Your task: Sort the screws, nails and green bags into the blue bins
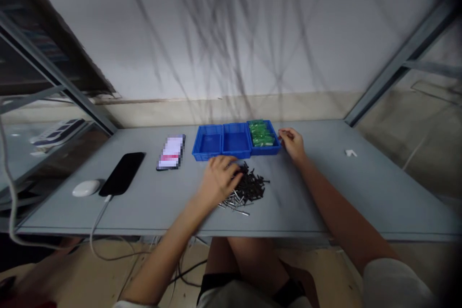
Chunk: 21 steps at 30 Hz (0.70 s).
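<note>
I am holding my left hand (220, 180), fingers curled together though I cannot tell if they clamp anything, on the loose pile of dark screws and silver pins (249, 190) on the grey table (317, 187), while my right hand (291, 144), fingers slightly apart, is resting beside the blue plastic tray (267, 150).

Light-industrial assembly workshop. Long grey sheet-metal workbench (296, 202) across view, white painted wall (231, 48) with beige skirting band (231, 109) at 12 o'clock. Grey steel rack uprights (54, 72) slanting in at 10 o'clock, matching steel upright (404, 62) at 2 o'clock. Blue plastic compartmented parts tray (222, 142) at 12 o'clock on bench; heap of dark screws and silvery metal pins (247, 187) at bench centre, marks of small-parts work. Black smartphone (121, 173) at 9 o'clock. Thin dark cables (187, 276) on tan floor (108, 274) at 6 o'clock.
</note>
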Tool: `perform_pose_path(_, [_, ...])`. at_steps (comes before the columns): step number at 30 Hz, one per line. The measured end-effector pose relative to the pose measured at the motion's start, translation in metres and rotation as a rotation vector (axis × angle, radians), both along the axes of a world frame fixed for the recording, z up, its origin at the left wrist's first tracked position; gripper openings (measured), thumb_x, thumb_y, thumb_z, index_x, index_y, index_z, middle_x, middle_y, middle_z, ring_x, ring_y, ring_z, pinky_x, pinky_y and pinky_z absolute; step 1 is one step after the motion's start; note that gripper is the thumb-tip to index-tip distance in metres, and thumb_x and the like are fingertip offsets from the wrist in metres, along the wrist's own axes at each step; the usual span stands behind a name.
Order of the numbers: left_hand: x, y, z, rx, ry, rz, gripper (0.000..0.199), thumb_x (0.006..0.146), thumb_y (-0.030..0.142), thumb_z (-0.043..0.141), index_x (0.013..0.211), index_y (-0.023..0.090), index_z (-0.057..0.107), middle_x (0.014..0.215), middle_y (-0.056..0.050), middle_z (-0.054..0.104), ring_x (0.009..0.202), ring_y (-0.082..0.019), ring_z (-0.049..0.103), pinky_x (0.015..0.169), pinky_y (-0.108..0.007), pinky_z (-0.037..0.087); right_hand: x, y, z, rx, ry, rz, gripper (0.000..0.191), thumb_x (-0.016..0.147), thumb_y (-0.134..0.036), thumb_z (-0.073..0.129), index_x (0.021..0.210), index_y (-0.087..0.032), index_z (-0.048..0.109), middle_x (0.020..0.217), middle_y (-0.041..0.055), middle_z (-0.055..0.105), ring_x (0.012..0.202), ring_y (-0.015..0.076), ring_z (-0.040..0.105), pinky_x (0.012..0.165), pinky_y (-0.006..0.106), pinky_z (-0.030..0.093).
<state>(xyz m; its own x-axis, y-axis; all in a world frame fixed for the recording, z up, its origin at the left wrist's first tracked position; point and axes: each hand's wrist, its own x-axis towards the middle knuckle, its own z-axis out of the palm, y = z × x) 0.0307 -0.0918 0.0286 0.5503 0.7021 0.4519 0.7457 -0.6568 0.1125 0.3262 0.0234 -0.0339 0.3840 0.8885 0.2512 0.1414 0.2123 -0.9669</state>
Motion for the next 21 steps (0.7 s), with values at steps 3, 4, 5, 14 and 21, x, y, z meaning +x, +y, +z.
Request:
perform_pose_path(3, [-0.067,0.011,0.010,0.034,-0.107,0.330,0.030,0.092,0.043,0.048,0.101,0.020,0.065,0.118,-0.009,0.064,0.108,-0.025,0.056,0.094,-0.040,0.041,0.000,-0.001,0.002,0.005,0.008,-0.007,0.047,0.062,-0.062,0.071,0.081,-0.020,0.063,0.063,-0.0002,0.061,0.055,0.0132,0.055,0.050,0.026,0.043])
perform_pose_path(4, [-0.094,0.014,0.012,0.031,-0.120,0.480,0.035,0.092,0.047,0.047,0.104,0.019,0.064,0.119,-0.009,0.064,0.108,-0.026,0.056,0.095,-0.041,0.041,0.000,-0.001,0.003,0.005,0.009,-0.006,0.048,0.062,-0.062,0.071,0.081,-0.020,0.063,0.062,-0.0003,0.061,0.054,0.0132,0.055,0.050,0.025,0.043])
perform_pose_path(5, [-0.121,0.016,0.012,0.021,-0.121,0.641,0.041,0.091,0.049,0.045,0.110,0.018,0.062,0.119,-0.011,0.063,0.110,-0.027,0.055,0.097,-0.042,0.040,-0.001,-0.001,0.003,0.004,0.008,-0.004,0.048,0.061,-0.062,0.071,0.081,-0.019,0.064,0.061,-0.0004,0.061,0.054,0.0133,0.055,0.050,0.025,0.043])
perform_pose_path(14, [-0.247,0.030,-0.005,-0.490,0.069,1.272,0.087,0.084,0.071,0.035,0.146,0.011,0.030,0.137,-0.029,0.045,0.127,-0.047,0.043,0.098,-0.057,0.034,-0.003,-0.001,0.002,-0.007,-0.005,0.033,0.043,0.063,-0.059,0.070,0.081,-0.020,0.062,0.064,0.0004,0.061,0.058,0.0151,0.057,0.052,0.026,0.043])
perform_pose_path(21, [-0.248,0.035,-0.005,-0.492,0.063,1.244,0.090,0.081,0.074,0.036,0.146,0.013,0.032,0.129,-0.028,0.053,0.125,-0.046,0.046,0.091,-0.056,0.041,-0.004,-0.003,0.002,-0.002,-0.031,0.041,0.043,0.064,-0.058,0.070,0.081,-0.020,0.063,0.064,0.0000,0.061,0.056,0.0136,0.054,0.052,0.025,0.042])
